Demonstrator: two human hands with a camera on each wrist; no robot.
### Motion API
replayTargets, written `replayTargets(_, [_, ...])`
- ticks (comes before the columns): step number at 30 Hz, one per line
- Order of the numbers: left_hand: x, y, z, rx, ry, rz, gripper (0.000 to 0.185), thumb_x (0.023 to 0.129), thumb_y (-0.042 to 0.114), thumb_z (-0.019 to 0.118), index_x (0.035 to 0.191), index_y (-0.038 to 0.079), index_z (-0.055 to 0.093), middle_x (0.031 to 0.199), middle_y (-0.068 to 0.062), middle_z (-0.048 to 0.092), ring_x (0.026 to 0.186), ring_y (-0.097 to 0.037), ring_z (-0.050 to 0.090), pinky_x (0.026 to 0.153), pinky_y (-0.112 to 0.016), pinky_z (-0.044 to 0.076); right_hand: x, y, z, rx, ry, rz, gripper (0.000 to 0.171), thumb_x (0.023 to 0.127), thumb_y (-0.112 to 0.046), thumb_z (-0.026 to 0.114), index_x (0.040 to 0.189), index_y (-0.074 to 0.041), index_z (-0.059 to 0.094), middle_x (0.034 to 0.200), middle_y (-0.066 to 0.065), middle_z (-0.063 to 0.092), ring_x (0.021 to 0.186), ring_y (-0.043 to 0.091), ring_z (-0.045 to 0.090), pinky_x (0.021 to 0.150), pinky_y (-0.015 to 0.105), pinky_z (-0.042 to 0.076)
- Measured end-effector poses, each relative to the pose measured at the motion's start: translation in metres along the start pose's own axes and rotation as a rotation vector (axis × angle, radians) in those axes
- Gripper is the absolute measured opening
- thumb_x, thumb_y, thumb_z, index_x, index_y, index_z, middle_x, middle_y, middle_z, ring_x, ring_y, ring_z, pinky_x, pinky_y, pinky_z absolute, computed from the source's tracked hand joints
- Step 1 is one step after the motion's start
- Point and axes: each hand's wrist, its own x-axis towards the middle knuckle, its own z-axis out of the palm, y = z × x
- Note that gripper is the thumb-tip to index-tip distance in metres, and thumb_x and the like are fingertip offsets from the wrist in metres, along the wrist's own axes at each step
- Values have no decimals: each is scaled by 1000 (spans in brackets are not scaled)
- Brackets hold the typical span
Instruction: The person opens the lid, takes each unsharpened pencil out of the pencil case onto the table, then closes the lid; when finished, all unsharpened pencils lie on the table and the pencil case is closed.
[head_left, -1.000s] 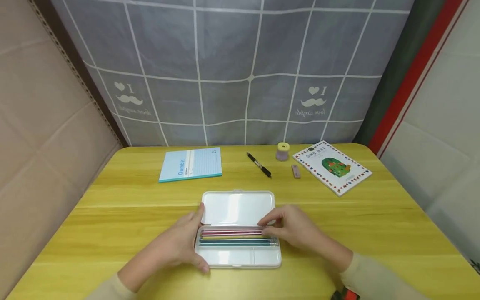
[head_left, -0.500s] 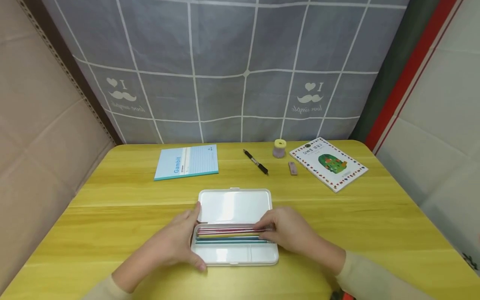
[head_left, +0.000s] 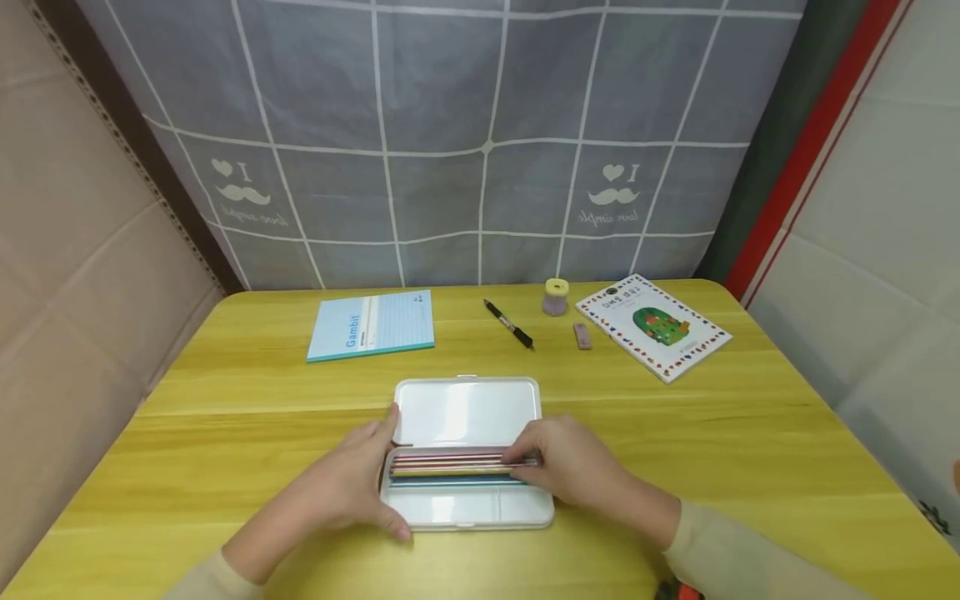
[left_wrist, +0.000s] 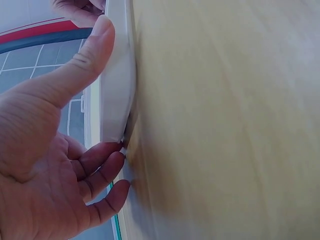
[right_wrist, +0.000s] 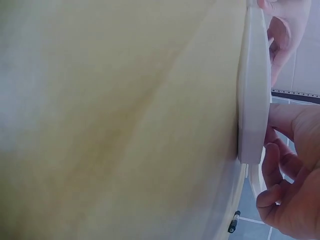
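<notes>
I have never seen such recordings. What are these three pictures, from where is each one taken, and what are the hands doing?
There is no machine, only a person with cameras on the head and both wrists. The head view looks down at a yellow table. The left hand grips the left end of an open white pencil case. The right hand pinches the coloured pencils inside. Farther back lie a blue notebook, a black pen and a book. The wrist views show each hand at the case's edge, very close.

right hand [head_left: 564,465] slid leftward along the pencils [head_left: 450,467], now covering more of the blue one
</notes>
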Motion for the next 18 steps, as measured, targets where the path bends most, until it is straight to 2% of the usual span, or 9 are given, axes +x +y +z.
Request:
replayTargets(6, [-4, -5, 1, 27, 5, 40, 159, 46, 71, 91, 167, 4, 12, 164, -23, 36, 149, -43, 36, 119, -60, 34, 0, 0, 6, -96, 20, -42, 10, 83, -14, 88, 92, -20, 87, 83, -14, 72, 71, -2, 57, 61, 19, 48])
replayTargets(11, [-8, -8, 1, 85, 17, 88, 149, 54, 77, 84, 168, 10, 15, 164, -21, 36, 148, -45, 37, 117, -61, 36, 2, -2, 6, -148, 26, -69, 10, 83, -14, 89, 92, -19, 87, 82, -12, 73, 73, -1, 58, 62, 19, 51])
replayTargets(18, [-8, -8, 2, 77, 11, 66, 150, 52, 77, 86, 168, 10, 17, 165, -22, 34, 149, -48, 34, 117, -64, 34, 2, -2, 5, -149, -19, -85, 10, 85, -19, 88, 95, -19, 86, 87, -12, 74, 76, -2, 62, 66, 21, 54])
